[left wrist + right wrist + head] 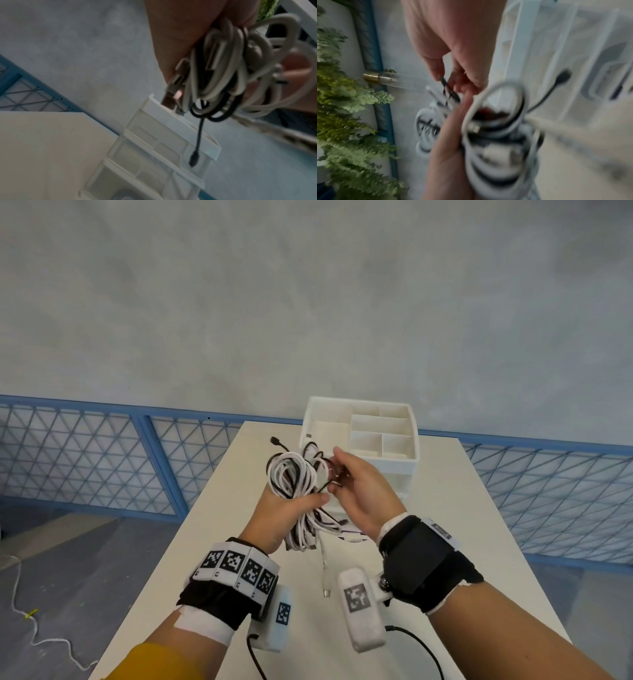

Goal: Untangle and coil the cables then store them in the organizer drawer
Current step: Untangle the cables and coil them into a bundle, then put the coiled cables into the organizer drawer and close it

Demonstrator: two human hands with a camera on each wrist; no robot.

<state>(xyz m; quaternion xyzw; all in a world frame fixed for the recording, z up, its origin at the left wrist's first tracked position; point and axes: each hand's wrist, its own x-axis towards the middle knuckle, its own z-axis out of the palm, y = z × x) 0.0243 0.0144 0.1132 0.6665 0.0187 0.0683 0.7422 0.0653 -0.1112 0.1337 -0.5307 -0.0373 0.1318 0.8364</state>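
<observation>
Two hands at work above the white surface, both engaged on one bundle of cables, white and black strands looped together and held in the air just in front of the organizer. Left hand: fingers and thumb wrapped round the middle of the bundle, loose tails and a white plug hanging below toward the surface. Right hand: fingertips pinching a black strand at the bundle's right side. A black connector sticks out at the top. Organizer: white, open divided compartments on top, translucent drawers in its front, seen in the left wrist view; whether any drawer stands open is unclear. Handling advice, as a judgement: keep the left grip steady, free one black end first, and draw it back through its own loops rather than tugging, which would likely tighten the knot. Markings: square black-and-white coded tags on the wrist bands; no brand or readable writing visible.
</observation>
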